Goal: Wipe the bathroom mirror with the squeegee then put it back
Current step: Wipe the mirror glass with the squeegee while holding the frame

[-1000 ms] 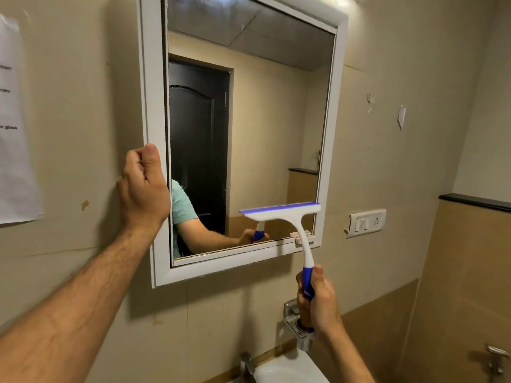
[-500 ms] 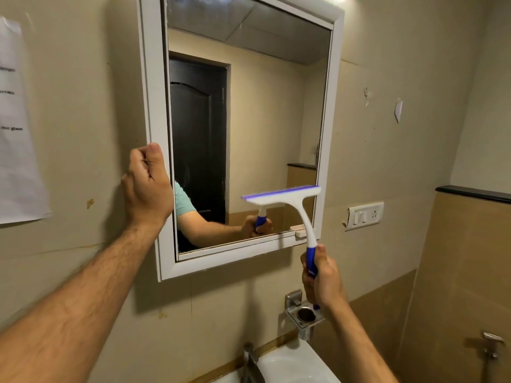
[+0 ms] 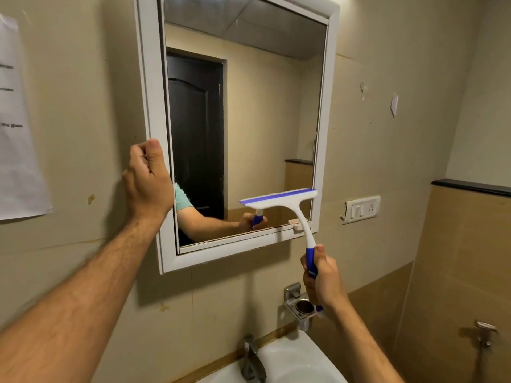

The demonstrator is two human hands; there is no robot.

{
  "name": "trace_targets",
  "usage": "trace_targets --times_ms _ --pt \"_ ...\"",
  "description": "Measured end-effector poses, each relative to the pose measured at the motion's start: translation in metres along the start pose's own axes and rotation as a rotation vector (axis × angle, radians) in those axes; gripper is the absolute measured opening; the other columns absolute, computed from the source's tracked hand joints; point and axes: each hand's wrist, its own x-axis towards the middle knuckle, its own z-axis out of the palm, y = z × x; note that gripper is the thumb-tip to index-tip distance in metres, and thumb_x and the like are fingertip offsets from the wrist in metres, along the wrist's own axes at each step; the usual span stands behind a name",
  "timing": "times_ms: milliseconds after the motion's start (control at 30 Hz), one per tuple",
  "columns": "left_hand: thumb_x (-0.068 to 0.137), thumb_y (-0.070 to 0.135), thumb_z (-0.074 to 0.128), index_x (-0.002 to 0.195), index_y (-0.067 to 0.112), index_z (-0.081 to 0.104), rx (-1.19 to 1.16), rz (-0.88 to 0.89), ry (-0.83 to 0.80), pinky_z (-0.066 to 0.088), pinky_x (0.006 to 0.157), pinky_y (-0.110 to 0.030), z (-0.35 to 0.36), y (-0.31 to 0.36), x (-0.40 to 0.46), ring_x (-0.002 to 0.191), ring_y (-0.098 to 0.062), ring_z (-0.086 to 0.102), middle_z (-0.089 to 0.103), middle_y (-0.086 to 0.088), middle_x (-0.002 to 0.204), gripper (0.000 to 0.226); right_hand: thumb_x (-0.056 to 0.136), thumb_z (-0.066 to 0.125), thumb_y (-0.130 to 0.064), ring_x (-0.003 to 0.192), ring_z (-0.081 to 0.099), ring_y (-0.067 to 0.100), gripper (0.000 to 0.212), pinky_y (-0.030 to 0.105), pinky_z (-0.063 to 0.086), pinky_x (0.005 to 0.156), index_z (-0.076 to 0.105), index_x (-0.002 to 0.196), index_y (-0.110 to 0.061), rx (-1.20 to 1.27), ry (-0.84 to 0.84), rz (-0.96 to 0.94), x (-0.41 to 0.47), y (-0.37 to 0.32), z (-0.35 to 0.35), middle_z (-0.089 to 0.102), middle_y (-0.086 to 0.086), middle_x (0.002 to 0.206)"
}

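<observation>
Both hands busy: my left hand [image 3: 148, 181] clasps the mirror [image 3: 243, 120] frame, my right hand [image 3: 323, 280] grips the light, stiff squeegee [image 3: 279, 199] by its blue handle.

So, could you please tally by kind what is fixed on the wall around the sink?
Mirror: 1
Paper sheet: 1
Switch plate: 1
Metal cup holder: 1
Total: 4

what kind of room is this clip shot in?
Almost certainly a bathroom: a white-framed mirror hangs on the wall above a white washbasin with a metal tap, and a chrome holder is fixed beside it. The right hand holds a squeegee to the glass.
</observation>
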Motion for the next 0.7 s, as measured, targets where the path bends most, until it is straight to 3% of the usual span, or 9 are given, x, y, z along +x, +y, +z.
trace_targets --times_ms 67,133,233,367,600,700 --pt "0.101 0.038 0.030 0.083 0.014 0.040 -0.001 0.012 -0.006 0.023 0.048 -0.024 0.000 0.001 0.000 0.056 -0.003 0.043 0.042 0.008 0.061 0.032 0.088 0.029 -0.064 0.037 0.035 0.006 0.061 0.021 0.034 0.040 0.051 0.085 -0.006 -0.017 -0.008 0.023 -0.008 0.011 -0.001 0.041 -0.004 0.051" --pt "0.101 0.037 0.030 0.083 0.014 0.040 0.010 0.013 -0.011 0.029 0.044 -0.010 0.000 0.001 0.000 0.055 0.011 0.045 0.041 0.009 0.061 0.031 0.092 0.028 -0.058 0.036 0.035 0.005 0.057 0.020 0.033 0.038 0.050 0.084 -0.006 -0.031 -0.020 0.041 -0.019 0.018 -0.004 0.041 -0.005 0.049" --pt "0.101 0.037 0.030 0.083 0.014 0.040 0.014 0.004 -0.016 0.029 0.044 -0.003 0.000 0.001 0.000 0.055 0.012 0.046 0.041 0.009 0.061 0.031 0.097 0.026 -0.051 0.034 0.032 0.006 0.053 0.018 0.031 0.037 0.047 0.076 -0.007 -0.079 -0.030 0.060 -0.034 0.018 -0.010 0.040 -0.006 0.046" --pt "0.101 0.038 0.030 0.084 0.014 0.040 0.014 -0.001 -0.019 0.028 0.044 -0.003 -0.001 0.001 -0.001 0.056 0.014 0.046 0.042 0.010 0.062 0.032 0.097 0.025 -0.052 0.032 0.034 0.004 0.056 0.019 0.032 0.038 0.051 0.080 -0.006 -0.142 -0.028 0.064 -0.039 0.004 -0.014 0.040 -0.003 0.050" --pt "0.101 0.037 0.030 0.084 0.014 0.040 0.015 -0.004 -0.022 0.029 0.044 -0.003 -0.002 0.003 -0.001 0.054 0.015 0.045 0.042 0.010 0.061 0.030 0.093 0.027 -0.060 0.039 0.034 0.009 0.058 0.023 0.034 0.042 0.054 0.083 -0.009 -0.030 -0.008 0.065 -0.026 -0.017 0.004 0.040 -0.002 0.052" --pt "0.101 0.038 0.030 0.086 0.016 0.043 0.006 -0.009 -0.018 0.029 0.046 -0.017 -0.002 0.003 -0.001 0.055 0.014 0.046 0.042 0.011 0.061 0.030 0.092 0.027 -0.061 0.040 0.034 0.010 0.059 0.022 0.034 0.042 0.053 0.081 -0.010 0.026 -0.001 0.110 -0.030 -0.003 0.014 0.040 -0.002 0.051"
